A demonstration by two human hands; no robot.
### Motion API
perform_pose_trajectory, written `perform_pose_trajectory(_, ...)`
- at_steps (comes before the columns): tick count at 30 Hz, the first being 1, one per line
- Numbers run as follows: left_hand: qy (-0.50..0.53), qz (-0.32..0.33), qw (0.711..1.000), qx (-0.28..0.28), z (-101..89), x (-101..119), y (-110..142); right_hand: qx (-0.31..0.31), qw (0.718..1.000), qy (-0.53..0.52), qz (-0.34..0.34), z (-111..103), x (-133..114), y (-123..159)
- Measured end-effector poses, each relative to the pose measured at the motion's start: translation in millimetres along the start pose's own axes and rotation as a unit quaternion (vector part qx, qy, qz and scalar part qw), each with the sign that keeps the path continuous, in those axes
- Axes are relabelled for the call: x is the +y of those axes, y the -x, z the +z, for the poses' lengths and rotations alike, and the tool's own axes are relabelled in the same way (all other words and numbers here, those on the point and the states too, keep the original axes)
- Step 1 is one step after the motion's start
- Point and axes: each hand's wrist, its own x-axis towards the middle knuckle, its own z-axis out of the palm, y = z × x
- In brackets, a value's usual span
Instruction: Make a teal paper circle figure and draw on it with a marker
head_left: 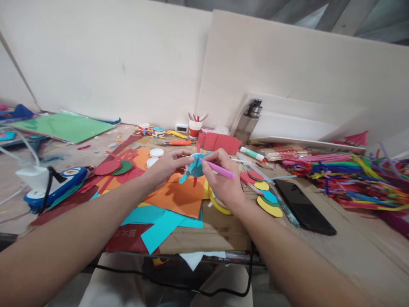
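My left hand [164,169] is closed on the edge of a small round blue paper craft [195,168], which has a blue tab at its lower left and red strips sticking out. My right hand [225,181] grips a pink pen [220,169], its tip end at the blue disc. Fingers hide part of the craft, so I cannot tell whether the pen touches it. Below both hands lies an orange paper sheet [174,200] over light-blue paper strips [159,232]. A yellow tape roll [220,207] sits partly under my right hand.
Left are red and green paper discs [108,167] and a blue power strip [57,189]. Behind stand a cup of pens [195,127], an orange cutter [180,143] and a bottle [246,125]. Right are coloured discs [269,207], a phone [305,207] and pipe cleaners [358,179].
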Motion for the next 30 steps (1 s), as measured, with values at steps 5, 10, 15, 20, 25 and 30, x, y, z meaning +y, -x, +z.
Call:
perform_pose_trajectory(5,0.002,0.015,1.000,-0.008,-0.1,-1.8,-0.5,-0.004,1.000,0.001,0.002,0.4,1.6,0.3)
perform_pose_trajectory(10,-0.001,0.020,1.000,-0.009,0.1,-0.7,0.3,-0.002,1.000,-0.002,0.002,0.4,1.2,0.4)
perform_pose_trajectory(15,0.003,0.012,1.000,-0.003,1.3,1.0,1.4,-0.006,1.000,-0.007,0.005,0.0,1.1,0.1)
perform_pose_trajectory(20,0.008,0.011,1.000,-0.004,0.9,0.8,0.7,-0.011,1.000,-0.007,0.006,-1.7,1.4,0.0)
perform_pose_trajectory(25,0.010,0.016,1.000,-0.004,-0.1,0.3,0.0,-0.011,1.000,-0.001,0.005,-2.7,1.7,-0.4)
perform_pose_trajectory(30,0.011,0.013,1.000,0.000,-0.1,0.1,-0.1,-0.011,1.000,-0.002,0.005,-2.9,2.3,-0.4)
